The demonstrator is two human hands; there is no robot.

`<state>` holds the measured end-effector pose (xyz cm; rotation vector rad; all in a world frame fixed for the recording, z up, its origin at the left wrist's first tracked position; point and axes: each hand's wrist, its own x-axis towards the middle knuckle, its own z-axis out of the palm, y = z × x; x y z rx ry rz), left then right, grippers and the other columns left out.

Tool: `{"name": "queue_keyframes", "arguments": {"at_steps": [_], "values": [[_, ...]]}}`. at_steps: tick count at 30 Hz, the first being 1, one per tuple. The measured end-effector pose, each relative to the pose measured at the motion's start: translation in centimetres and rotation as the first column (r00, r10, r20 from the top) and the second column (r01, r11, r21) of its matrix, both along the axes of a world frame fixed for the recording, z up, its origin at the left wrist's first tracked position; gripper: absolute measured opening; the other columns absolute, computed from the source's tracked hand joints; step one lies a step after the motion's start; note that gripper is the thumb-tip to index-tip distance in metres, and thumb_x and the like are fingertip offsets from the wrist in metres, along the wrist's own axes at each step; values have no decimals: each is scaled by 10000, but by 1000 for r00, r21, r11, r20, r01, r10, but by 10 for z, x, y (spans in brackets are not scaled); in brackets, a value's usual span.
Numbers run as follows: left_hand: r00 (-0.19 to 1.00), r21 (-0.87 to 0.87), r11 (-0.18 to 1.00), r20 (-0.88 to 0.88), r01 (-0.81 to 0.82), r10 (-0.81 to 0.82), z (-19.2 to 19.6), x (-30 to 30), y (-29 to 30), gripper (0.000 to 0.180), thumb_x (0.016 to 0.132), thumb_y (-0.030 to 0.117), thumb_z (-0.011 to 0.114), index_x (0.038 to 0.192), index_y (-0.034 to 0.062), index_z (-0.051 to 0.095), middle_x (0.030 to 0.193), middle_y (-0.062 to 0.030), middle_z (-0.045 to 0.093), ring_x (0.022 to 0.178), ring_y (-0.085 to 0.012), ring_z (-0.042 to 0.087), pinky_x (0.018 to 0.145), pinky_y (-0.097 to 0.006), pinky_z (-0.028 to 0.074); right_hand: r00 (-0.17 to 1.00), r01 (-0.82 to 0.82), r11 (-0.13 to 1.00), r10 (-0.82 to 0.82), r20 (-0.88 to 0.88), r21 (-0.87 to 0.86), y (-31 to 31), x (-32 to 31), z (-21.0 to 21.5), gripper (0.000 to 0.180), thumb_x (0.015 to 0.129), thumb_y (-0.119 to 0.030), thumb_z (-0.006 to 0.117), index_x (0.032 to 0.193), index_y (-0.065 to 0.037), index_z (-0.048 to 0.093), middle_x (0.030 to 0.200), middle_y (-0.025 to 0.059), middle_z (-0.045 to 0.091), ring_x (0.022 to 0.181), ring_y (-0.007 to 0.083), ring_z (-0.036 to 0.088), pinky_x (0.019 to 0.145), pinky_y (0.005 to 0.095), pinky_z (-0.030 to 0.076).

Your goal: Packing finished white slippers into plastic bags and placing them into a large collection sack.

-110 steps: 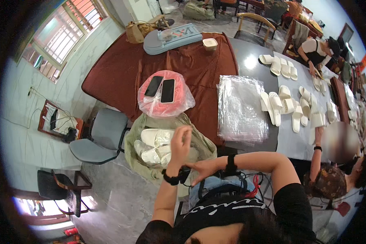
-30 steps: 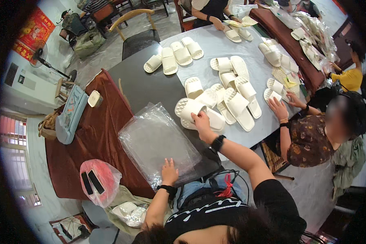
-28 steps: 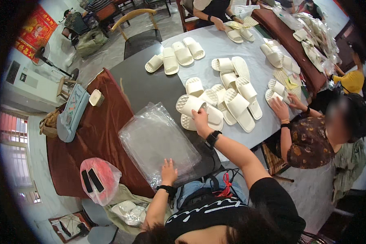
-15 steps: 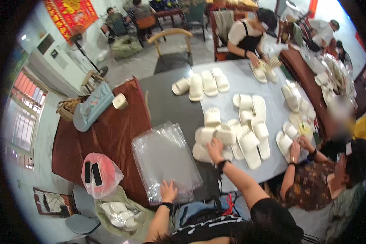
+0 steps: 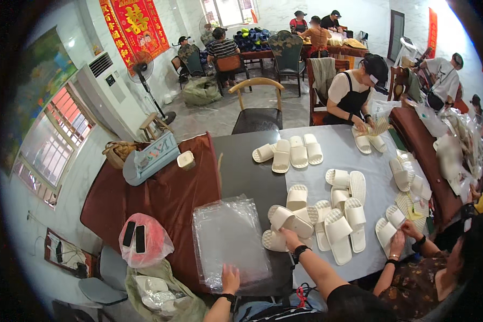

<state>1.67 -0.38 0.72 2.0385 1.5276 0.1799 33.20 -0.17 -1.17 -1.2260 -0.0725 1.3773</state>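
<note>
Head view: the left hand [image 5: 230,278] lies flat, fingers spread and released, on the near edge of one stack of clear plastic bags [image 5: 228,241] on the dark table [image 5: 247,166]. The right hand [image 5: 291,239] grasps a pair of cream slippers [image 5: 287,219] at the table's middle, just right of the bags. Beyond them lie about a dozen more slippers [image 5: 341,214], then a group of four [image 5: 290,153]. Two phones [image 5: 134,238] rest on one pink bag [image 5: 147,241] to the left. A co-worker's hands [image 5: 400,236] hold two slippers.
</note>
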Motion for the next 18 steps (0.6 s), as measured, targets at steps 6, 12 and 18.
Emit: {"name": "queue_keyframes", "arguments": {"at_steps": [6,12,18], "values": [[902,-166,947,-299,274,-313,2,-27,-11,387,823,422,406,1180,287,466,1355,-184,186,1221,-419,189,959,-563,171,976,-76,996,64,207,50,-1,-4,-1,405,772,-192,574,1127,-14,494,1001,80,555,870,185,534,758,289,416],[747,-196,851,-412,487,-522,-66,-50,0,555,785,431,450,1270,182,341,1319,-250,201,1186,-446,237,956,-495,250,924,36,992,12,383,-118,25,-14,-34,287,753,-197,605,987,-31,611,929,59,596,828,167,551,741,289,420],[784,-355,831,-313,428,-537,-111,-66,19,746,758,462,486,1262,-40,260,1316,-237,216,1232,-330,226,972,-441,252,799,76,958,108,592,-277,29,-34,7,249,710,-186,622,850,21,623,813,82,622,708,180,573,657,315,443]]}}
